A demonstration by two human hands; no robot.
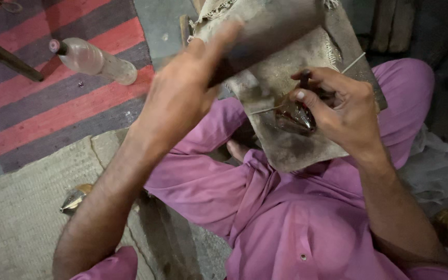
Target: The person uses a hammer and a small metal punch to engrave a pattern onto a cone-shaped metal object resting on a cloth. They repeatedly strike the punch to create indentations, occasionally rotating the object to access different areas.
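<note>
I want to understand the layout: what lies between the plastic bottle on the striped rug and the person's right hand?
In the head view, the raised left hand lies between the plastic bottle and the right hand, which holds a dark pointed object.

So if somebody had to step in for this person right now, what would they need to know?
Left hand: raised, gripping a blurred grey block above the work slab.
Right hand: fingers pinching a small dark glossy piece down on the slab, which rests across the lap.
Nearby: a plastic bottle on the striped rug, another shiny piece on the mat.
What is done or left cannot be told.
</note>
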